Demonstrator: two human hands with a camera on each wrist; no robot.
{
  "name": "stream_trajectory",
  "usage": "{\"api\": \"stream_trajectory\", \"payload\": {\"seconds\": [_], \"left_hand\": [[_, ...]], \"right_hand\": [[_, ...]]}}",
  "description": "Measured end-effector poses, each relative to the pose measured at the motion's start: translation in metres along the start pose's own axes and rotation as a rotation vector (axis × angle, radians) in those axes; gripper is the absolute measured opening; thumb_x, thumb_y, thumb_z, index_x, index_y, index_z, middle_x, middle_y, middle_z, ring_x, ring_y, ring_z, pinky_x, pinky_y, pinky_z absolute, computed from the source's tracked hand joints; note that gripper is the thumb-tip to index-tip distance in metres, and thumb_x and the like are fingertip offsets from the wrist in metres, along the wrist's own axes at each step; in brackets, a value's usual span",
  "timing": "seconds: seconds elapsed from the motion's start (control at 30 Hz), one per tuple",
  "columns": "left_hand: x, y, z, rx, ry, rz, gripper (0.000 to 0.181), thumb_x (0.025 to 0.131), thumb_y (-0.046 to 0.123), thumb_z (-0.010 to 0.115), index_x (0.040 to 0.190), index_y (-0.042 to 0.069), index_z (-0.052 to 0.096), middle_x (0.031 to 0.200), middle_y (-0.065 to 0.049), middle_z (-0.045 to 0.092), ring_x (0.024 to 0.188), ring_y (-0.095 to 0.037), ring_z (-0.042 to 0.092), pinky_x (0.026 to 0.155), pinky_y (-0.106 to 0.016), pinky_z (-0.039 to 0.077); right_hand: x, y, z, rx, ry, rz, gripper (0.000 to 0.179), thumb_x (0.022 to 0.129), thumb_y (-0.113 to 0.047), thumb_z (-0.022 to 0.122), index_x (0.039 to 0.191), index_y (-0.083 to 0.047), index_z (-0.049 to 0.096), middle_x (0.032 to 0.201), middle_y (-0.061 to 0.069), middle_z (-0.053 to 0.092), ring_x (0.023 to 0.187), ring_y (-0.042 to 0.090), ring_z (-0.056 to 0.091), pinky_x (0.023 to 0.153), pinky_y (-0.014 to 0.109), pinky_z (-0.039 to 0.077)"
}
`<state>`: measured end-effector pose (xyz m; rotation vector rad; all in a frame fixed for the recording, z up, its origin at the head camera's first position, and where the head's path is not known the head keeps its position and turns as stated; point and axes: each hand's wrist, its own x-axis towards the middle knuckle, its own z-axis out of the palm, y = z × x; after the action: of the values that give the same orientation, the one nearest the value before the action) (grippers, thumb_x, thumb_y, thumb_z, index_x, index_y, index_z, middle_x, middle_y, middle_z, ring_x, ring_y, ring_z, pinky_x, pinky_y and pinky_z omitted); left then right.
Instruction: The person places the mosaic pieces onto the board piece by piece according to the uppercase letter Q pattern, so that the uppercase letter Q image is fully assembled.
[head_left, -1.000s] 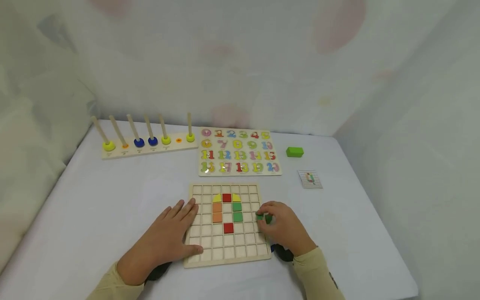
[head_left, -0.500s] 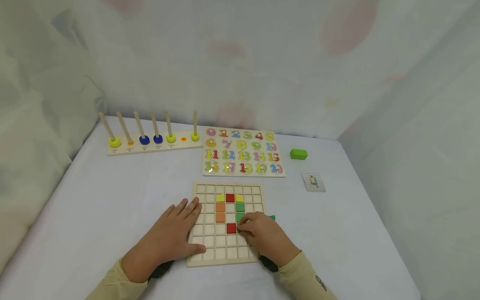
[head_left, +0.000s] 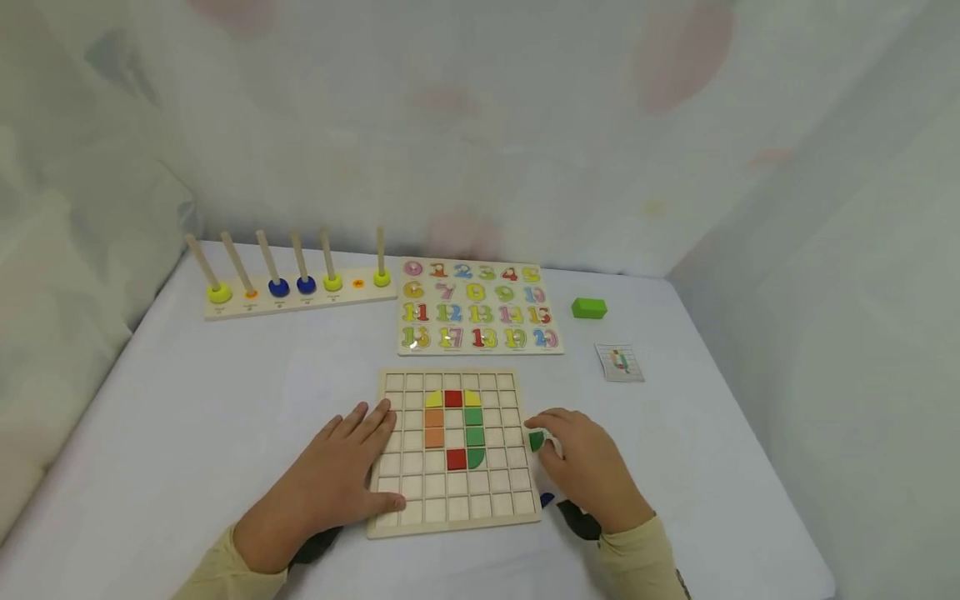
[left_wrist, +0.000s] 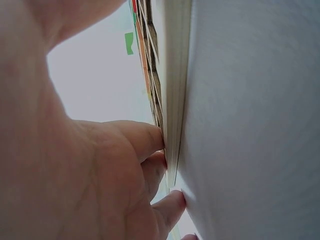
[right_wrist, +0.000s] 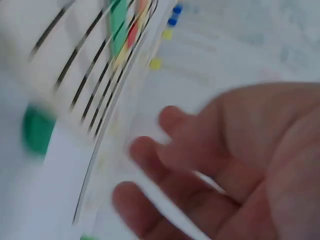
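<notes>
A wooden grid board (head_left: 480, 506) lies on the table with a ring of coloured tiles in its cells: red, yellow, orange and green. The ring's lower right corner is a green rounded tile (head_left: 476, 458), beside a red tile (head_left: 456, 459). My left hand (head_left: 333, 479) rests on the board's left side, fingers spread and thumb on the front cells. Off the right edge, my right hand (head_left: 592, 467) hovers with loosely bent fingers around a loose green rounded tile (head_left: 536, 440). In the right wrist view that green tile (right_wrist: 38, 130) is apart from the fingertips, which hold nothing.
A blue piece (head_left: 547, 500) lies by the board's front right corner. Behind are a number puzzle (head_left: 480, 348) and a peg counter (head_left: 300, 302) with upright pegs. At the right are a green block (head_left: 589, 308) and a small pattern card (head_left: 621, 363).
My right hand carried a green rounded tile onto the board, set it beside the lower red tile, let go, and moved back right to the loose green tile. My left hand stayed put.
</notes>
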<state>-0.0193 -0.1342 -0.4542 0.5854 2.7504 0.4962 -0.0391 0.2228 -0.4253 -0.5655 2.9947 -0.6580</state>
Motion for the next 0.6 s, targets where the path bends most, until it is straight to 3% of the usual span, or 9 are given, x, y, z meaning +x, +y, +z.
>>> {"api": "stream_trajectory", "payload": {"seconds": [0.13,0.23,0.3,0.43,0.6], "left_hand": [[-0.001,0.001,-0.001,-0.014,-0.001,-0.001,0.122,0.083,0.081,0.071,0.166,0.000,0.035,0.173,-0.017,0.027,0.157,-0.047,0.023,0.121,-0.070,0.024],[-0.001,0.000,-0.002,-0.011,-0.004,-0.002,0.122,0.082,0.082,0.070,0.166,0.000,0.034,0.174,-0.017,0.027,0.157,-0.047,0.023,0.121,-0.070,0.023],[0.000,-0.001,-0.003,-0.006,-0.003,-0.002,0.123,0.082,0.083,0.070,0.166,0.000,0.034,0.174,-0.017,0.026,0.158,-0.047,0.023,0.121,-0.070,0.023],[0.001,-0.002,-0.001,0.006,0.017,-0.001,0.123,0.082,0.083,0.069,0.166,0.000,0.035,0.173,-0.017,0.028,0.157,-0.047,0.024,0.121,-0.069,0.024],[0.001,-0.001,0.002,0.002,0.008,0.009,0.124,0.081,0.086,0.067,0.165,0.000,0.036,0.173,-0.017,0.027,0.157,-0.048,0.025,0.120,-0.071,0.025]], "right_hand": [[-0.011,0.019,0.001,-0.081,-0.074,0.109,0.030,0.092,-0.016,0.083,0.122,-0.018,0.079,0.120,-0.005,0.073,0.115,0.022,0.069,0.094,0.047,0.059],[-0.014,0.025,0.008,-0.123,-0.122,0.081,0.038,0.092,-0.024,0.087,0.129,-0.017,0.079,0.123,-0.002,0.072,0.115,0.025,0.069,0.093,0.047,0.059],[-0.013,0.027,0.012,-0.151,-0.113,0.032,0.041,0.092,-0.026,0.087,0.131,-0.018,0.078,0.123,0.000,0.072,0.112,0.024,0.069,0.091,0.044,0.060],[-0.006,0.025,0.015,-0.190,-0.034,-0.044,0.031,0.088,-0.023,0.091,0.117,-0.017,0.083,0.117,-0.001,0.075,0.102,0.022,0.070,0.083,0.039,0.061],[-0.004,0.024,0.015,-0.166,-0.032,-0.020,0.022,0.081,-0.021,0.095,0.099,-0.020,0.083,0.107,-0.006,0.078,0.096,0.018,0.070,0.081,0.037,0.060]]}}
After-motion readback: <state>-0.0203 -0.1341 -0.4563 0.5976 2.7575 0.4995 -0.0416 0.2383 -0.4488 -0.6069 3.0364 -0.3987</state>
